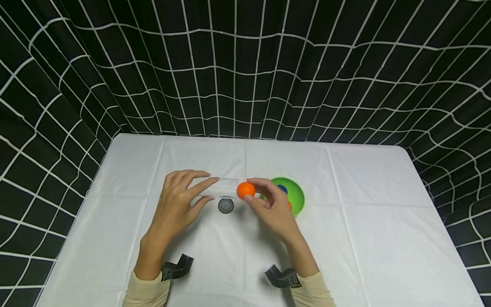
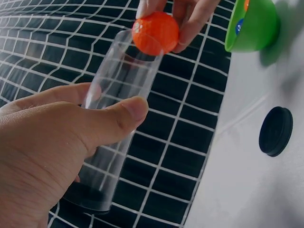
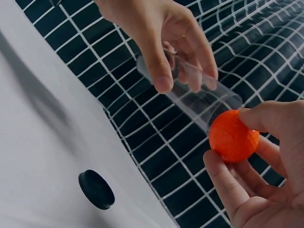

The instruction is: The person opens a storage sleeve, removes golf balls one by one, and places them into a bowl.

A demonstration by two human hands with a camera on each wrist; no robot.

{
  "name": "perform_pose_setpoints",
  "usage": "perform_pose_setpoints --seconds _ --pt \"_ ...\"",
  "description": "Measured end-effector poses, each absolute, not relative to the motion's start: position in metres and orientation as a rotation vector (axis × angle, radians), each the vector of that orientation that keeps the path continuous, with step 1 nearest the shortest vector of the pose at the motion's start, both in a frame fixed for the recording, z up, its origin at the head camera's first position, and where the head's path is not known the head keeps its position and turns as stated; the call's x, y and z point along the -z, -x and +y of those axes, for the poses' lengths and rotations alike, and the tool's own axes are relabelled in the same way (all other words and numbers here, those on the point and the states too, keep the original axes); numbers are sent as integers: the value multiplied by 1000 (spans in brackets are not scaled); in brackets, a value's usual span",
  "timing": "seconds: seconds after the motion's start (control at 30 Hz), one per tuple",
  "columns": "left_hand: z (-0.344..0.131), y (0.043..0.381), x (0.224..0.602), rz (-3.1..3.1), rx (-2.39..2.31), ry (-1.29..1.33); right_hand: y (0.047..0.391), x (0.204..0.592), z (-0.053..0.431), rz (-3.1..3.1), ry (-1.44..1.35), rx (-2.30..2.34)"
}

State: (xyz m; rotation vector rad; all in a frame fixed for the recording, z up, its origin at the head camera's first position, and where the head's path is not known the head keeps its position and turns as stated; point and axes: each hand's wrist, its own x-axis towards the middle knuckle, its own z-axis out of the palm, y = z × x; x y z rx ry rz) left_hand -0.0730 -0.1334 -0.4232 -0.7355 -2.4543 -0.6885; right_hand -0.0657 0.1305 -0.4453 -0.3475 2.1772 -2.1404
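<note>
My left hand (image 1: 178, 200) grips a clear plastic tube (image 2: 124, 78) round its side, thumb on one face and fingers on the other. A dark cap closes the tube's far end in the left wrist view. With thumb and fingertips my right hand (image 1: 274, 207) pinches an orange ball (image 3: 233, 136) at the tube's open mouth. In the left wrist view the ball overlaps the rim; I cannot tell whether it has entered. A loose black cap (image 1: 226, 206) lies on the table below the tube. Behind the right hand stands a green bowl (image 1: 298, 197), partly hidden.
The bowl holds a blue ball (image 1: 282, 188) and an orange ball (image 1: 290, 206), both partly covered by the hand. A white cloth (image 1: 368, 238) covers the table. Black netting with a white grid (image 1: 245, 76) rises behind and at both sides.
</note>
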Motion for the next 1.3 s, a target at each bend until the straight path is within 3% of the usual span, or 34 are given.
perform_pose_setpoints --seconds 0.7,1.3 --pt "-131 73 423 -2455 845 724 66 435 179 2332 320 2115" --pt "-130 72 422 -2466 896 710 69 443 186 2848 463 1560"
